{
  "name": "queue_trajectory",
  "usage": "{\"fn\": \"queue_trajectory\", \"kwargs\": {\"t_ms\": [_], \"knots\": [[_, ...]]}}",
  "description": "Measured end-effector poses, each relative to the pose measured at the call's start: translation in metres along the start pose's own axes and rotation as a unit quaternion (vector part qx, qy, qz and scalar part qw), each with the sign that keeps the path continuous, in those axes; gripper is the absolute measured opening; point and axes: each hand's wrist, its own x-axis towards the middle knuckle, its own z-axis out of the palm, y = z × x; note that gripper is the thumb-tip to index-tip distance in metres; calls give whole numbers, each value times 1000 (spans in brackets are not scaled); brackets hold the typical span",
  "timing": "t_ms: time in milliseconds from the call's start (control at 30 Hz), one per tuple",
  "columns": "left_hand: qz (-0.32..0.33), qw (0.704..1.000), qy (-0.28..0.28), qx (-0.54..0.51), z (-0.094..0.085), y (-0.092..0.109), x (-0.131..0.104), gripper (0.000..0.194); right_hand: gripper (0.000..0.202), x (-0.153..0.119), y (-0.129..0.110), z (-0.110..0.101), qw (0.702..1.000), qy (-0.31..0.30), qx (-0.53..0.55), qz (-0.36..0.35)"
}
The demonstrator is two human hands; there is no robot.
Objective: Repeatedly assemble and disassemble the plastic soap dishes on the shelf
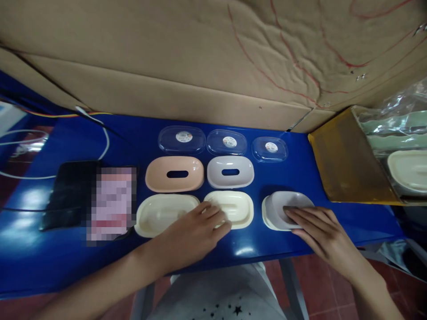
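Note:
My left hand (208, 224) is over the left end of the middle cream tray (242, 209), its fingers bent together and slightly blurred. What they hold, if anything, I cannot make out. Its wrist crosses in front of another cream tray (156, 218). My right hand (318, 229) grips a pale lilac soap dish (278, 206), fingers inside the bowl and thumb at the near side. That dish is tilted on or just above a third cream tray (266, 218). Behind the trays lie a peach slotted soap dish (155, 175) and a second lilac slotted dish (245, 173).
Clear plastic lids with round labels, the left (167, 141), middle (216, 142) and right (262, 151), line the back of the blue table (196, 262). At right, an open cardboard box (347, 164) holds more trays. A black case (66, 191) and white cable (107, 142) lie left.

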Motion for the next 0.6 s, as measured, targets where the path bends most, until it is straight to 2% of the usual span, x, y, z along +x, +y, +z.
{"fn": "queue_trajectory", "kwargs": {"t_ms": [67,167,267,367,467,600], "knots": [[0,1000,-2,0,1,0,0,31,62,2,5,-9,1000,11,10,15],[-3,1000,-1,-3,1,1,0,27,56,23,19,-13,999,46,0,20],[-7,1000,9,-7,1,1,1,23,46,58,35,-5,998,59,-28,-4],[-7,1000,19,-8,1,0,2,17,38,86,44,8,998,46,-34,-28],[-8,1000,24,-10,1,0,2,13,36,93,48,17,999,28,-30,-35],[-10,1000,23,-10,2,0,3,16,38,86,48,19,1000,7,-11,-18]]}}
